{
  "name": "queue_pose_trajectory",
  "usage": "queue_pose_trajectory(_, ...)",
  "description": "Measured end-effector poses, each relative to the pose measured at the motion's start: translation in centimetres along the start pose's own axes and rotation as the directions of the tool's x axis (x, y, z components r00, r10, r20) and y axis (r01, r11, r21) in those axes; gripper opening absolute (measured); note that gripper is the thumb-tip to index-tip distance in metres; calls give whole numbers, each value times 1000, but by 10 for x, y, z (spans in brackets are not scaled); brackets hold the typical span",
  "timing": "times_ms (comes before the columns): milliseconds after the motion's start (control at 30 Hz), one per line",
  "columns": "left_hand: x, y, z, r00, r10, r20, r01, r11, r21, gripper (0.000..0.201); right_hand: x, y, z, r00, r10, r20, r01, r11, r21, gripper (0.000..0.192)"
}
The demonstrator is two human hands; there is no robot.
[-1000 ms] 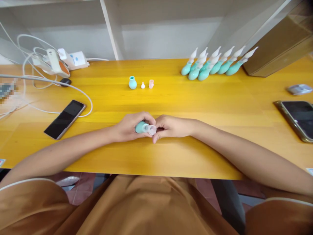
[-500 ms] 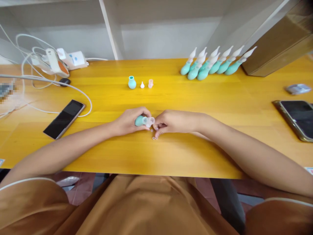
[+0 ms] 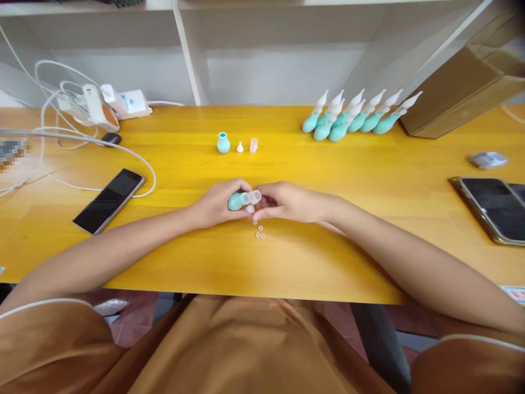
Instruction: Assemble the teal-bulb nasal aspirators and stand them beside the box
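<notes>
My left hand is closed around a teal squeeze bulb lying on its side. At the bulb's neck, between my hands, is a translucent pinkish tube piece with its open end to the right. Just below it, by the fingertips, shows a small white piece. My right hand is curled up against these parts, thumb in front; its other fingertips are partly hidden, so what they grip is unclear. Several tiny clear rings lie on the table below the hands.
Behind my hands stand another teal bulb, a small white cone and a pink connector. Assembled teal bulbs with white tips stand back right beside a cardboard box. Phones and white cables lie around.
My right hand has left the rings and moved up to the parts at my left hand. Another ring now shows on the table. The tube piece points further right.
</notes>
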State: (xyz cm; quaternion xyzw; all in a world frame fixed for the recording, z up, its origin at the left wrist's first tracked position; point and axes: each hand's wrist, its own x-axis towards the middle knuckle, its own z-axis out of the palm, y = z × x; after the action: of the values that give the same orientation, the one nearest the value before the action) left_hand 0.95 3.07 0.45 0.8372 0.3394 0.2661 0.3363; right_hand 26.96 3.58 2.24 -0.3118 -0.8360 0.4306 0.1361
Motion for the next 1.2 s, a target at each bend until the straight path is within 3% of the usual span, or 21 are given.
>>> queue_pose_trajectory(133, 0, -1, 3, 995, 56, -79, -51, 997, 57, 37, 10, 3, 15, 984, -2, -176, 26, 991, 135, 45)
queue_pose_trajectory(300, 3, -1, 1, 973, 142, -183, -127, 988, 89, 33, 16, 5, 21, 975, 105, -194, -38, 947, 320, 39)
queue_pose_trajectory(400, 5, -4, -1, 929, 115, -351, -98, 993, 68, 36, 24, 13, 15, 954, 150, -260, -28, 907, 420, 40)
queue_pose_trajectory(500, 8, -14, -2, 887, 7, -462, -29, 999, -41, 27, 42, 25, 5, 918, 189, -348, -21, 901, 433, 41)
queue_pose_trajectory(633, 12, -31, -9, 858, -111, -502, 41, 988, -149, 11, 69, 38, -7, 860, 197, -470, -42, 947, 320, 39)
queue_pose_trajectory(767, 16, -50, -22, 810, -71, -582, 78, 997, -13, 9, 90, 44, -10, 813, 41, -581, 2, 997, 72, 27)
queue_pose_trajectory(933, 24, -72, -29, 752, -51, -657, 115, 992, 54, 18, 103, 48, -8, 748, -115, -654, -54, 971, -232, 8)
queue_pose_trajectory(1100, 28, -77, -28, 818, -61, -572, 125, 989, 74, 23, 103, 46, -10, 790, -60, -610, -129, 956, -262, 7)
queue_pose_trajectory(1200, 27, -73, -28, 847, -51, -529, 105, 992, 73, 27, 103, 46, -10, 782, -12, -624, -176, 955, -239, 10)
